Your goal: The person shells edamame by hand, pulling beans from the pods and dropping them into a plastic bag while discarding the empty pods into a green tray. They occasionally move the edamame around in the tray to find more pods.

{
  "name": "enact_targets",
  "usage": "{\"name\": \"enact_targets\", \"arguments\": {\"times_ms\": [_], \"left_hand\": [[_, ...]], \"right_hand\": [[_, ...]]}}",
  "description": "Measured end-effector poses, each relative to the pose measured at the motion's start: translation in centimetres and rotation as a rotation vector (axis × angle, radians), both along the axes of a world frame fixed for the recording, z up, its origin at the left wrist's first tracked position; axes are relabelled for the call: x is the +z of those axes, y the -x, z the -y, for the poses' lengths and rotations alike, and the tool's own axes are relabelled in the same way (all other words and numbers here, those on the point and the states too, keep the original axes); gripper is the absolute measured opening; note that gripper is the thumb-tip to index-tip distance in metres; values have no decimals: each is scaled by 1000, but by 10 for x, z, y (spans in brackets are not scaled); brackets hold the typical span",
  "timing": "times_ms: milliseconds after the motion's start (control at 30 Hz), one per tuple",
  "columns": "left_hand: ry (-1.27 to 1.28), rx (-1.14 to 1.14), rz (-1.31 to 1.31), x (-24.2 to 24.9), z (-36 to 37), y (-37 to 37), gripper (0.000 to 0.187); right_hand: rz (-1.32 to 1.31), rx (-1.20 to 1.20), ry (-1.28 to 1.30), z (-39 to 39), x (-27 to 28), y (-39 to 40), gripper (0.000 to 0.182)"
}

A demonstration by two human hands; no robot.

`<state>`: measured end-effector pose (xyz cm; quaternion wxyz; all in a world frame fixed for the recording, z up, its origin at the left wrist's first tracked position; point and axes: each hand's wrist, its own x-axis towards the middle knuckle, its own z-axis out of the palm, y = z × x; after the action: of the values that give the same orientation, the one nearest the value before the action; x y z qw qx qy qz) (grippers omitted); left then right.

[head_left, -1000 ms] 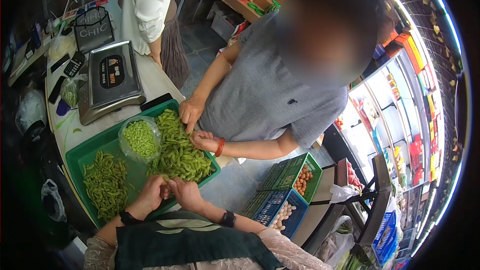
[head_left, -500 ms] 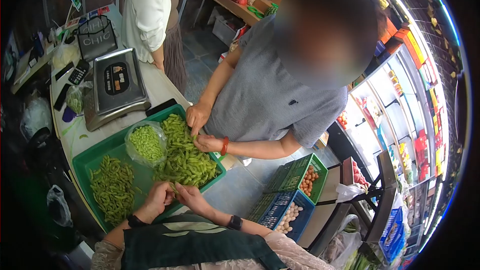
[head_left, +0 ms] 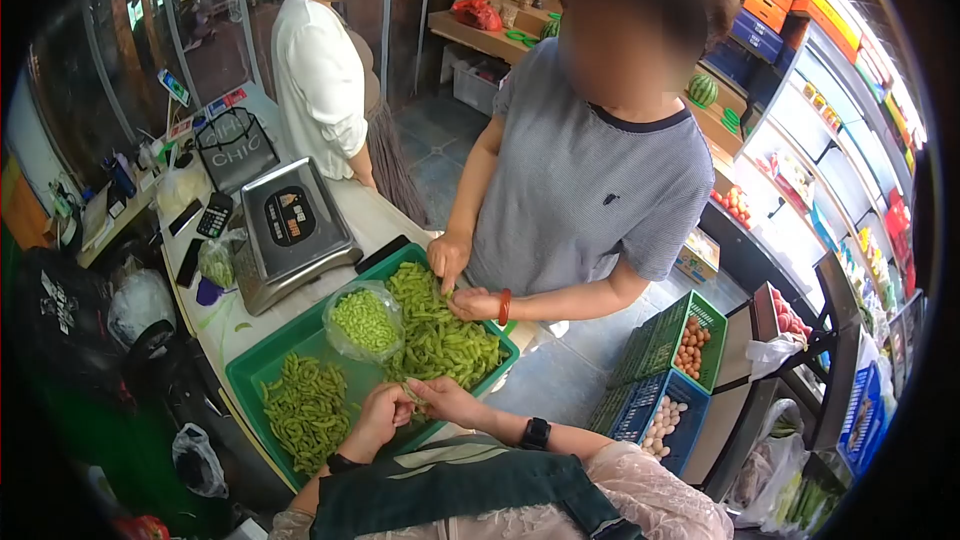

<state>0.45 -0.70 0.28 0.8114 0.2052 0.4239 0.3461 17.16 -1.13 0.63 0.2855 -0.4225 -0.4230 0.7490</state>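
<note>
My left hand (head_left: pixel 382 414) and my right hand (head_left: pixel 448 402) meet over the near edge of a green tray (head_left: pixel 362 380), fingers pinched around a green soybean pod (head_left: pixel 412 392) that is mostly hidden. Beyond them, a heap of plump pods (head_left: pixel 440 340) fills the tray's right side. A second pile of duller, flatter-looking pods (head_left: pixel 305 410) lies at the left. Between the two sits a clear plastic bag (head_left: pixel 392 302) holding shelled green beans (head_left: pixel 364 320). Across the tray, another person's hands (head_left: pixel 472 304) pinch at pods above the heap.
A metal scale (head_left: pixel 295 225) stands on the counter behind the tray, near a calculator (head_left: pixel 215 214) and a dark bag (head_left: pixel 237 150). A person in white (head_left: pixel 318 80) stands beyond. Crates of brown eggs (head_left: pixel 692 345) and pale eggs (head_left: pixel 664 428) are at the right.
The view has tilted up and shifted left, so the scene sits further right and lower. My hands stay together at the tray's near edge; the other person's hands remain over the heap.
</note>
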Motion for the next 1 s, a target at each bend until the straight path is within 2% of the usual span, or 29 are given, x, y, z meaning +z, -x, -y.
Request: {"name": "enact_targets", "arguments": {"times_ms": [133, 200, 267, 433, 633, 833, 1000], "left_hand": [[-29, 29, 46, 7, 0, 2, 22], [-100, 64, 31, 4, 0, 3, 22], [-169, 97, 15, 4, 0, 3, 22], [-283, 90, 32, 2, 2, 6, 14], [-258, 111, 17, 3, 2, 5, 17], [-244, 106, -23, 2, -3, -1, 17], [-322, 34, -194, 0, -12, -5, 22]], "right_hand": [[11, 4, -15, -5, 0, 3, 45], [64, 39, -138, -6, -5, 3, 45], [78, 36, -206, -5, 19, 7, 44], [78, 30, -289, -6, 28, 11, 43], [26, 28, -149, -8, 15, 9, 35], [-118, -30, 129, -9, 4, 5, 28], [-133, -93, 133, -10, -3, -1, 23]]}}
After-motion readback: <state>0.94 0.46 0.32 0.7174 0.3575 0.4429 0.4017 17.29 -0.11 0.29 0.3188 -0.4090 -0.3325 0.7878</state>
